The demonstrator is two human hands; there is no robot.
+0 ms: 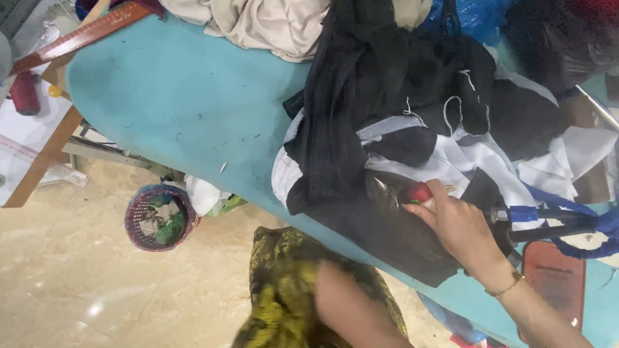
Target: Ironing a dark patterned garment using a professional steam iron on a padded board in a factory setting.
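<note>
My right hand [459, 227], a gold bracelet at its wrist, grips the handle of an iron [389, 193] with a red knob. The iron rests on a black and white garment [361, 129] heaped on a teal ironing board [180, 103]. My left hand [342, 299] shows only as a blurred shape at the bottom, lying against a green and yellow patterned cloth [280, 296] below the board's near edge. Its fingers are hidden.
Beige cloth [271, 26] and blue plastic [477, 16] lie at the board's far side. A blue-wrapped cord [599, 225] and a reddish pad [554, 277] sit at the right. A round basket of scraps [158, 216] stands on the tiled floor. A wooden ruler [77, 38] and a red spool [26, 93] are at the left.
</note>
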